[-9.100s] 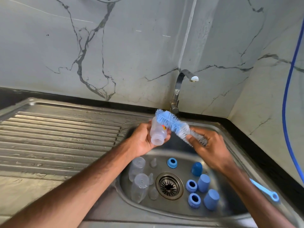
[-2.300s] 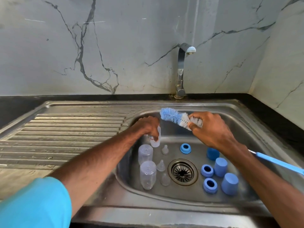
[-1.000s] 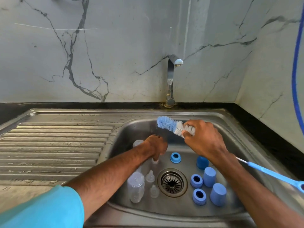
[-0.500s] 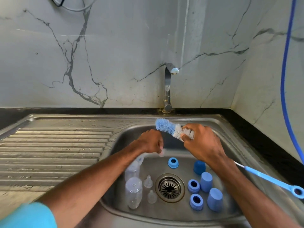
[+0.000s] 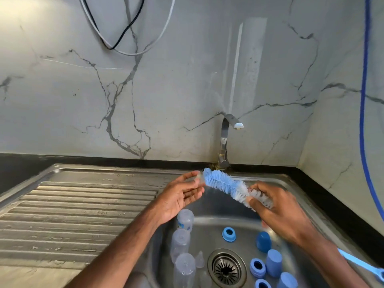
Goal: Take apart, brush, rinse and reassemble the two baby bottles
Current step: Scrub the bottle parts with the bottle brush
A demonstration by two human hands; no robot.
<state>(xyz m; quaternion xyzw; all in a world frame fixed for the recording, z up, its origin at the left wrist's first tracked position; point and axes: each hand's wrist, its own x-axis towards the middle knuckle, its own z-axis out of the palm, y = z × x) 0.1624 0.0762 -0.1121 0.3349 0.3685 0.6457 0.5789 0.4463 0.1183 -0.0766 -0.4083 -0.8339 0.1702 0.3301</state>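
The left hand (image 5: 182,196) pinches a small clear teat (image 5: 197,179) up by the brush (image 5: 224,183) tip, so the bristles can get at it. The right hand (image 5: 276,210) grips the brush near its bristles to steer it. Below, bottles (image 5: 180,242), rings (image 5: 229,234) and caps (image 5: 273,260) wait in the sink (image 5: 291,183).

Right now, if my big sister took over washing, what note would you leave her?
Left hand pinches a small clear part, likely a teat, at the bottle brush tip. Right hand grips the brush by its bristles.
In the sink: clear bottles left of the drain, blue rings and caps right.
Done: everything apart.
Left: brushing, then rinsing (tap is off), then reassembly.
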